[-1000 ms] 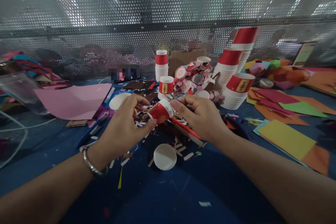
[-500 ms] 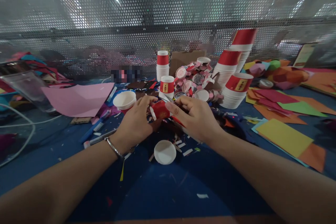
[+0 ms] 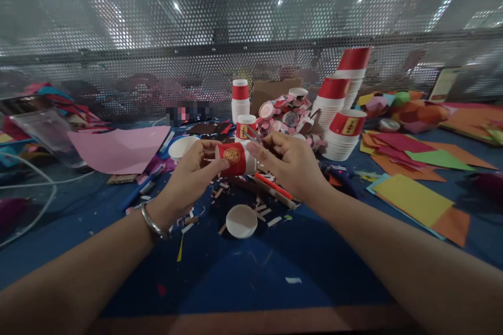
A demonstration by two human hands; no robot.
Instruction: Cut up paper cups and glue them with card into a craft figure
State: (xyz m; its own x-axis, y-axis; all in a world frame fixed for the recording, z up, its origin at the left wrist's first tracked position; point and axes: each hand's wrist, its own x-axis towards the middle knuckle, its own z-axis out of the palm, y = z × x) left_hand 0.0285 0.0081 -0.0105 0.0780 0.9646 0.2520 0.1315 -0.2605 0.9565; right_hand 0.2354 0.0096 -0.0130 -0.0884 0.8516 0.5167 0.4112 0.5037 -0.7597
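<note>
My left hand is closed around a red and white paper cup piece, its thumb near a round gold emblem. My right hand holds scissors, whose metal blades show above its thumb; the handles are hidden by the fingers. That thumb is at the white edge of the cup piece. Below the hands, a white cup bottom lies among paper scraps. A red stick-like item rests under my right hand. Left of the hands stands a white paper cup, partly covered.
Stacked red and white cups stand at back right beside a heap of cut cup pieces. Coloured paper lies right. On the left are a pink sheet, a clear container and a white cable. A perforated metal panel rises behind.
The cup piece has turned, so its gold emblem now faces me and a white edge shows on the right. The scissor blades have lifted slightly. My left hand has shifted left.
</note>
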